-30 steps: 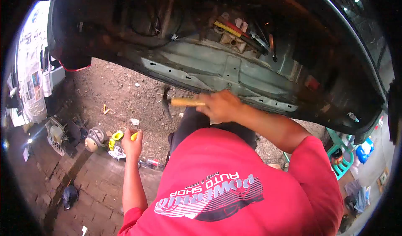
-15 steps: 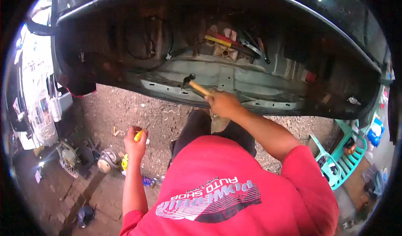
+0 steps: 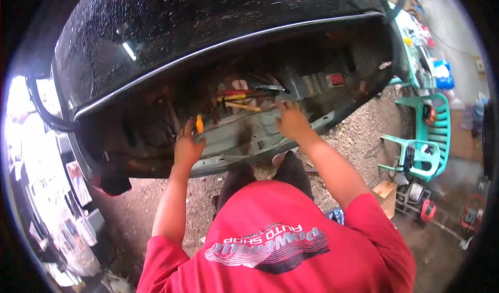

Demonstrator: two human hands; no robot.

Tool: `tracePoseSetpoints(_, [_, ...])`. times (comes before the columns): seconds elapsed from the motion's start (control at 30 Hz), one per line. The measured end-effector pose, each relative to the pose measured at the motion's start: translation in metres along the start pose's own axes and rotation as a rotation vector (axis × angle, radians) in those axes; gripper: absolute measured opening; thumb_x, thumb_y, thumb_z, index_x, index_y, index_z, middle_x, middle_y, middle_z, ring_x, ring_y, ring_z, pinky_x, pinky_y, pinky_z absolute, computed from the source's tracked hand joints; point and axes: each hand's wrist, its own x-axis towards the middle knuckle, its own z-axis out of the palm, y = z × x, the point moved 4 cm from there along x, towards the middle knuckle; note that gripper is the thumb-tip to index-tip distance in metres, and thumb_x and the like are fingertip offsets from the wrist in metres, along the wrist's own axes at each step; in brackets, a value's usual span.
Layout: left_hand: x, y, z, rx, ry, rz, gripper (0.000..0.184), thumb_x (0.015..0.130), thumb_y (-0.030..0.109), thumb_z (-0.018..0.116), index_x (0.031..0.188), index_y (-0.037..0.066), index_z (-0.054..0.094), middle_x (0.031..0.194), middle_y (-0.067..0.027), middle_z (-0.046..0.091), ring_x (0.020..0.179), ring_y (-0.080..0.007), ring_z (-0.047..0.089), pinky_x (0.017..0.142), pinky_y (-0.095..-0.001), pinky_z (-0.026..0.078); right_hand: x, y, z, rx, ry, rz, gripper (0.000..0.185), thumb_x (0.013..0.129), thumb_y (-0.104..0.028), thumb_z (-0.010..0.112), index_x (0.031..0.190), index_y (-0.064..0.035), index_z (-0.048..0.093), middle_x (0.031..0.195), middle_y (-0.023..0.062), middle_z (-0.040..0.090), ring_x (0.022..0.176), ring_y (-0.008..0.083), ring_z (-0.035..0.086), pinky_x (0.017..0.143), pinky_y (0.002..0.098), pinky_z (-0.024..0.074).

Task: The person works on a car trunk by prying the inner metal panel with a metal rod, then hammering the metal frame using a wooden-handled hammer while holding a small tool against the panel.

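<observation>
Over the inner panel of the open car compartment is my left hand, fingers apart. The yellow-orange handle of a tool is right by its fingertips; whether they touch it I cannot tell. My right hand is open above the pale metal ledge, its fingers stretched towards the tools and nothing in them. To the left of it, a wooden handle lies in the compartment; its hammer head is hard to make out. Beyond are a red and a yellow tool and a metal tool.
A dark car body with a wet-looking surface rises beyond the compartment. Green plastic chairs stand at the right on the ground, near a blue item. Paper-covered car parts are at the left. Gravel lies below the car edge.
Both hands have moved forward over the compartment. My right hand has let go of the hammer, which now lies inside. My left hand has opened beside the yellow-handled tool. The view has turned.
</observation>
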Motion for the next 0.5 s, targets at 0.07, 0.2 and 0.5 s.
tracePoseSetpoints(0.07, [0.001, 0.017, -0.003, 0.086, 0.017, 0.091, 0.078, 0.084, 0.021, 0.077, 0.152, 0.007, 0.042, 0.128, -0.0314, 0.062, 0.117, -0.0482, 0.060, 0.097, -0.0533, 0.050, -0.052, 0.033, -0.007, -0.028, -0.004, 0.060, 0.067, 0.087, -0.027, 0.071, 0.147, -0.0069, 0.048, 0.137, 0.0220, 0.056, 0.132, 0.0424, 0.048, 0.105, 0.0540, 0.0437])
tracePoseSetpoints(0.2, [-0.002, 0.140, -0.109, 0.001, -0.032, 0.183, 0.072, 0.083, 0.020, 0.079, 0.147, 0.004, 0.050, 0.130, -0.0258, 0.062, 0.118, -0.0401, 0.063, 0.102, -0.0491, 0.050, -0.164, 0.112, 0.021, -0.063, 0.003, 0.262, 0.058, 0.089, -0.026, 0.067, 0.141, -0.0052, 0.052, 0.135, 0.0244, 0.057, 0.127, 0.0443, 0.052, 0.105, 0.0516, 0.0465])
tracePoseSetpoints(0.5, [-0.116, 0.455, -0.519, 0.743, 1.855, 1.255, 0.052, 0.092, 0.022, 0.075, 0.136, 0.003, 0.055, 0.126, -0.0161, 0.064, 0.118, -0.0303, 0.063, 0.104, -0.0428, 0.051, -0.274, 0.152, 0.089, 0.057, -0.418, 0.529, 0.046, 0.084, -0.035, 0.067, 0.115, -0.0018, 0.072, 0.121, 0.0252, 0.069, 0.113, 0.0386, 0.067, 0.097, 0.0490, 0.0541])
